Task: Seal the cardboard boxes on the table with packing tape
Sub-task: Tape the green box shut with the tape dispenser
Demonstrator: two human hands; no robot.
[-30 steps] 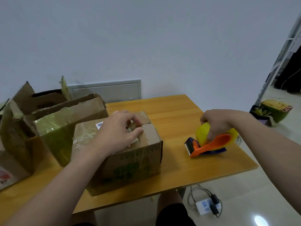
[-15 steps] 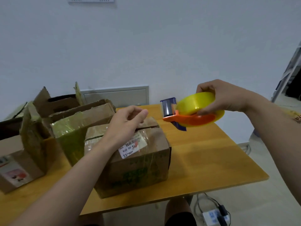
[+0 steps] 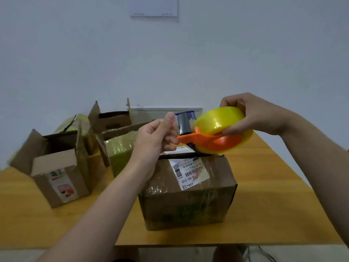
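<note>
Both forearms enter from the bottom corners and converge at frame centre. Left hand (image 3: 154,140): raised at mid-frame, palm turned right, thumb and forefinger pinched together, probably on a clear tape end, though that is hard to see. Right hand (image 3: 258,116): centre right, wrist bent, fingers curled over the top of the tape dispenser (image 3: 217,133), thumb underneath, gripping firmly.

Before you on the surface (image 3: 273,167): four cardboard boxes (image 3: 188,195), one tape dispenser (image 3: 217,135), and your two hands.
</note>
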